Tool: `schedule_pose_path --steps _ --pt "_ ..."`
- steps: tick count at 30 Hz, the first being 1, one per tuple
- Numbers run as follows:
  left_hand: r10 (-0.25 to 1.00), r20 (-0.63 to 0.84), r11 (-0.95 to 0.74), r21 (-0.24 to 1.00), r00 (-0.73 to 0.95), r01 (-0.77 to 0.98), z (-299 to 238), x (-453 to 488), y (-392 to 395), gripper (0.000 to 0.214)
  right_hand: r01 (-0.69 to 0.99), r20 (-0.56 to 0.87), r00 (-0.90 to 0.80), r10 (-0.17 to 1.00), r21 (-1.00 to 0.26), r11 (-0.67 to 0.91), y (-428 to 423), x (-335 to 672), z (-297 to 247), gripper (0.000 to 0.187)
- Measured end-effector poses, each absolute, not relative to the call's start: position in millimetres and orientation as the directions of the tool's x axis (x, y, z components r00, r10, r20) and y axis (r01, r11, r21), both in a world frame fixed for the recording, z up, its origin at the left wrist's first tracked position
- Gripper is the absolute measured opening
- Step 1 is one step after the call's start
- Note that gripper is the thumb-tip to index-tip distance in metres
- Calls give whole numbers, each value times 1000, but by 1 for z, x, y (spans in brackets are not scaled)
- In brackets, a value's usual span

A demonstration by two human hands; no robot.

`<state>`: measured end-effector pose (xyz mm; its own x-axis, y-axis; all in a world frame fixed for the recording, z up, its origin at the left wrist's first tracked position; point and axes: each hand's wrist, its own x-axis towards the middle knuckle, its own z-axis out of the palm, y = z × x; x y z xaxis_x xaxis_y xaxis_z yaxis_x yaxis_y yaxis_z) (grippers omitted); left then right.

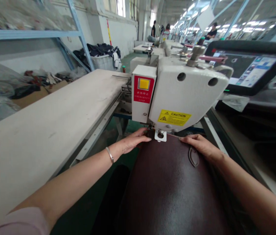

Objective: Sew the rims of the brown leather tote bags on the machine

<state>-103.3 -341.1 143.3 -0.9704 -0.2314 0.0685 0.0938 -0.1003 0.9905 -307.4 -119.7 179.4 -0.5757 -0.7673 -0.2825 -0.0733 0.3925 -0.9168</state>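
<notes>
A dark brown leather piece [169,182] lies in front of me and runs up under the head of a white sewing machine [184,94]. My left hand [133,140] rests flat on its upper left edge, fingers stretched toward the presser foot [160,135]. My right hand [199,145] lies flat on the upper right edge, beside an oval stitched outline [193,156]. Both hands press on the leather and grasp nothing. A silver bangle [109,154] is on my left wrist.
A red emergency stop box [143,88] and a yellow caution label [174,117] sit on the machine head. A touchscreen [249,70] stands at the right. A long white table [45,127] is on the left. People work far behind.
</notes>
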Motion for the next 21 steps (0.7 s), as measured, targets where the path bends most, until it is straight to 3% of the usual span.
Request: schedule_pose_path --steps 9,21 --pt "-323 117 -121 979 -939 163 140 -108 -331 63 -38 -284 -551 -785 -931 363 -129 -323 179 37" --pt "-326 118 -123 978 -938 166 136 -110 -332 61 -9 -284 -548 -787 -938 345 -131 -327 175 34"
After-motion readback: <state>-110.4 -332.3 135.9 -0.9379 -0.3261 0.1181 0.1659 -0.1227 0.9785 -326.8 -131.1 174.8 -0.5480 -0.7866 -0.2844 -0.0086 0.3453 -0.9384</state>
